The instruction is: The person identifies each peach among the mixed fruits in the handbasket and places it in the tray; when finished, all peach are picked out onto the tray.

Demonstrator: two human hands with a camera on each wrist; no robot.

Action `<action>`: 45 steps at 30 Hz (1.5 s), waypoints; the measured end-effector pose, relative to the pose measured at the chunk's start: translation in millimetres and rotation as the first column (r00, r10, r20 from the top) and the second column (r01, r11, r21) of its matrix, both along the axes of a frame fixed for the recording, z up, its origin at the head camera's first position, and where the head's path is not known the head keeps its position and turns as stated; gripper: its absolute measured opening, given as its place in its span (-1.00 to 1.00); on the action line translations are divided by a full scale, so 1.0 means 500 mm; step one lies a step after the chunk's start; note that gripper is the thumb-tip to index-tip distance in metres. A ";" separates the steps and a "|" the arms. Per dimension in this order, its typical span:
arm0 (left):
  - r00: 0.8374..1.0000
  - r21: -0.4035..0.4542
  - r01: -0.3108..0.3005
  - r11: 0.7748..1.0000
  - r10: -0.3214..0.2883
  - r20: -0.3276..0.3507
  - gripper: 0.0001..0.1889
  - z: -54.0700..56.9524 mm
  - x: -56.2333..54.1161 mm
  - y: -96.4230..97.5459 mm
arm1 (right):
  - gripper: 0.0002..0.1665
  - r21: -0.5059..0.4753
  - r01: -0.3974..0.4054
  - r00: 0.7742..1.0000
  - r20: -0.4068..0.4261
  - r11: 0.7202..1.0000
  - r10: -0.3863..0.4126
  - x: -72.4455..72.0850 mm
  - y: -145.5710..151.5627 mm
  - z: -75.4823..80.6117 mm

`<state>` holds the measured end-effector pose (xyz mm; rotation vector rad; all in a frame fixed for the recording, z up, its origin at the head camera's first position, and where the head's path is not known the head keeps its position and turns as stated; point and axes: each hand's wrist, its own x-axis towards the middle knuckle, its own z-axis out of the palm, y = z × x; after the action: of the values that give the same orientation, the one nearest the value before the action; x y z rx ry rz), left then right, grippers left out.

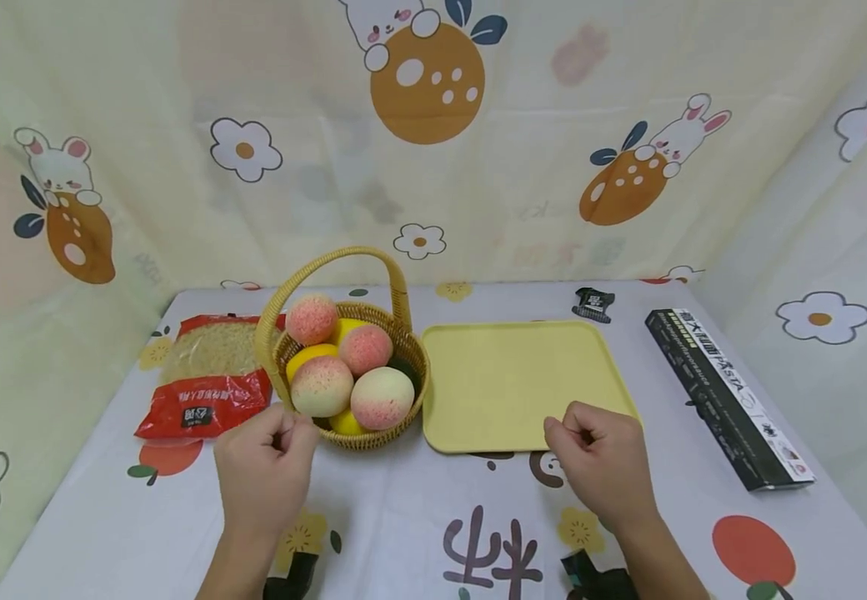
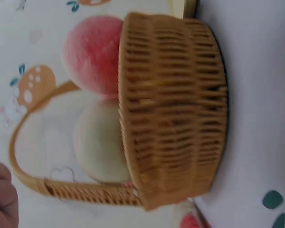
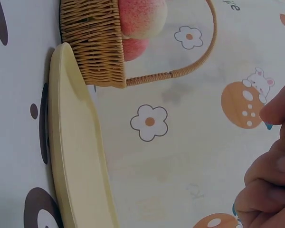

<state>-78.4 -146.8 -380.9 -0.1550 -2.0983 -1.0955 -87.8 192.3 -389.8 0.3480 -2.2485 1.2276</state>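
Observation:
My left hand (image 1: pixel 264 467) is curled into a fist in front of the wicker basket (image 1: pixel 408 342), with nothing seen in it. Several pink-and-cream peaches (image 1: pixel 322 386) fill the basket, with yellow fruit (image 1: pixel 348 422) and something dark green partly hidden among them. In the left wrist view the basket (image 2: pixel 175 114) appears sideways, and only a bit of the left hand (image 2: pixel 2 197) shows at the edge. My right hand (image 1: pixel 602 458), also a fist holding nothing visible, hovers over the near right corner of the yellow tray (image 1: pixel 516 383). Curled fingers of the right hand (image 3: pixel 270 175) show in the right wrist view.
A red bag with a clear window (image 1: pixel 212 379), its contents pale, lies left of the basket. A long black-and-white pasta box (image 1: pixel 726 400) lies on the right. Behind the tray sits a small black packet (image 1: pixel 593 304). A patterned curtain (image 1: pixel 478 208) hangs behind the table.

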 end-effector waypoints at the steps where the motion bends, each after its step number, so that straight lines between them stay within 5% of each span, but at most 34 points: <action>1: 0.999 0.056 -0.033 0.998 0.032 0.023 -0.53 0.000 -0.002 -0.005 | -0.37 -0.019 0.000 1.000 0.025 1.000 0.001 0.000 0.001 0.001; 7: 0.961 0.306 -0.250 0.919 0.196 0.195 -0.62 0.004 -0.019 -0.028 | -0.38 -0.072 0.010 0.997 0.075 0.997 -0.005 -0.005 0.005 0.004; 10: 0.944 0.394 -0.275 0.877 0.169 0.282 -0.76 0.002 -0.033 -0.037 | -0.38 -0.076 0.027 0.996 0.088 0.997 -0.020 -0.006 0.006 0.003; 13: 0.918 0.463 -0.266 0.846 0.075 0.390 -0.75 -0.001 -0.047 -0.046 | -0.38 -0.081 0.041 0.994 0.102 0.996 -0.033 -0.006 0.006 0.002; 17: 0.842 0.502 -0.260 0.825 -0.061 0.536 -0.38 -0.009 -0.062 -0.060 | -0.39 -0.078 0.058 0.992 0.117 0.995 -0.048 -0.004 0.004 0.002; 22: 0.725 0.534 -0.231 0.813 -0.222 0.652 -0.13 -0.024 -0.073 -0.069 | -0.41 -0.063 0.078 0.988 0.142 0.995 -0.068 -0.003 0.003 0.000; 26: 0.674 0.596 -0.211 0.775 -0.326 0.663 -0.06 -0.035 -0.080 -0.067 | -0.42 -0.063 0.082 0.985 0.157 0.995 -0.071 -0.003 0.004 -0.002; 31: 0.657 0.644 -0.191 0.741 -0.391 0.644 -0.08 -0.048 -0.082 -0.062 | -0.47 -0.055 0.084 0.983 0.171 0.995 -0.074 -0.002 0.007 -0.003; 37: 0.673 0.674 -0.183 0.715 -0.408 0.616 -0.08 -0.060 -0.081 -0.057 | -0.71 -0.013 0.074 0.972 0.223 0.997 -0.069 -0.004 0.007 0.000; 41: 0.677 0.682 -0.196 0.705 -0.406 0.614 -0.08 -0.063 -0.080 -0.057 | -0.82 -0.009 -0.014 0.953 0.303 1.000 0.016 -0.007 0.004 0.008; 45: 0.672 0.678 -0.206 0.706 -0.402 0.622 -0.09 -0.061 -0.079 -0.058 | -0.61 0.001 -0.139 0.916 0.379 0.990 0.128 -0.015 0.000 0.015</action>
<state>-117.9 -175.7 -411.5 0.6837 -2.1194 -2.2678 -95.3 192.2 -382.4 0.2984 -2.6072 1.4373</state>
